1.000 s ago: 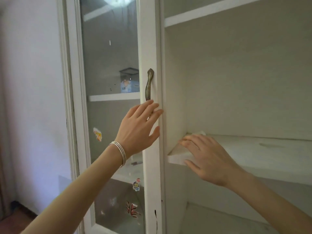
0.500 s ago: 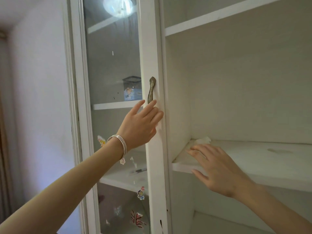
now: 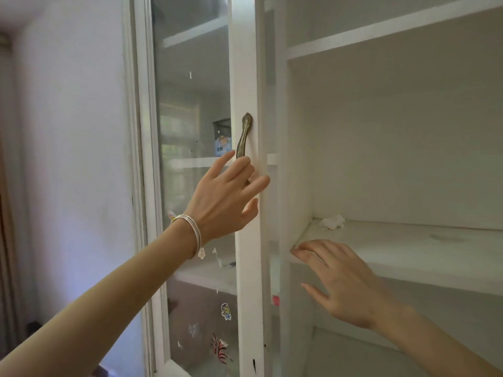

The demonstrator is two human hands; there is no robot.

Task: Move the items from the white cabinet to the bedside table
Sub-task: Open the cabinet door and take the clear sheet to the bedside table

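That crumpled tissue (image 3: pixel 332 221) in the shelf's (image 3: pixel 408 240) back-left corner looks feather-light and soft; pinch anywhere. Both hands' fingers (image 3: pixel 245 170) spread, holding nothing.

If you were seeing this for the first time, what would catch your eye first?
The left hand, a silver bracelet at its wrist, reaches to the brass handle on the glass door's white frame. The right hand rests on the edge of a nearly bare shelf, where a crumpled white scrap lies.
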